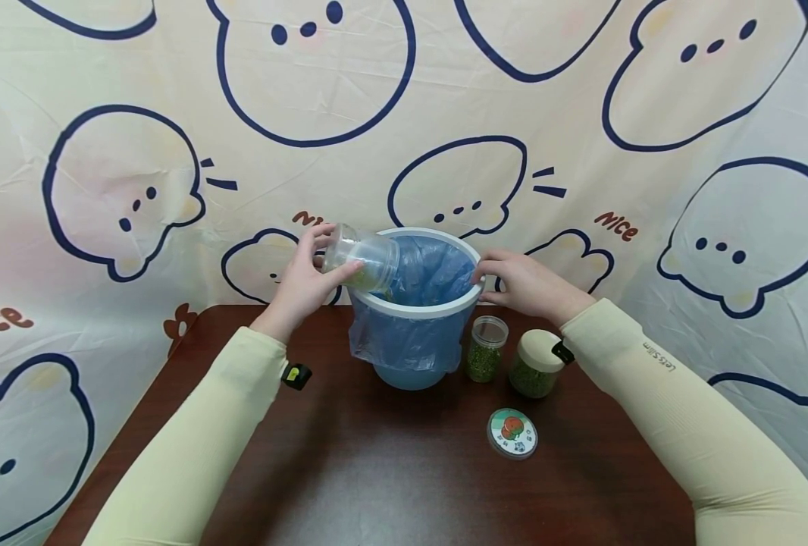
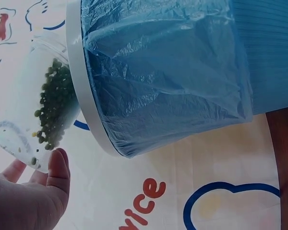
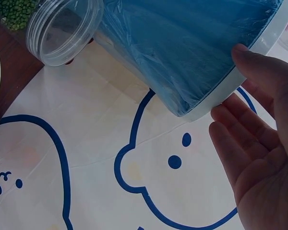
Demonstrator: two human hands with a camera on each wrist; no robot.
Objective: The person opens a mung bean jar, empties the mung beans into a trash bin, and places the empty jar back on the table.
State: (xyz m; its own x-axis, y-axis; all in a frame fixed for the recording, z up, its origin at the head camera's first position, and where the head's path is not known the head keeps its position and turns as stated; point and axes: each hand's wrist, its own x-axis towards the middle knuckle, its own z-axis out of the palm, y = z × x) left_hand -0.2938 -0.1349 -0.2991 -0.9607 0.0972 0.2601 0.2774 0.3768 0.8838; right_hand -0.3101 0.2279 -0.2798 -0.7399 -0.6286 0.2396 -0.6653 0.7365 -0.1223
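My left hand [image 1: 305, 277] grips a clear plastic jar [image 1: 363, 258], tipped on its side with its mouth over the rim of the blue trash can [image 1: 411, 378]. In the left wrist view, small round green beans [image 2: 55, 105] lie along the jar's lower side near its mouth. A white rim [image 1: 423, 311] rings the can, and a thin blue plastic bag [image 1: 404, 341] lines it and folds down outside. My right hand [image 1: 523, 280] holds the rim at its right side, thumb against the bag side and fingers at the rim's other face in the right wrist view.
Right of the can stand an uncapped clear jar [image 1: 487, 353] of green beans and a jar with a cream lid [image 1: 537, 364], also with green contents. A round lid [image 1: 512, 433] with a tomato picture lies in front on the brown table [image 1: 377, 462]. Patterned cloth [image 1: 322, 91] hangs behind.
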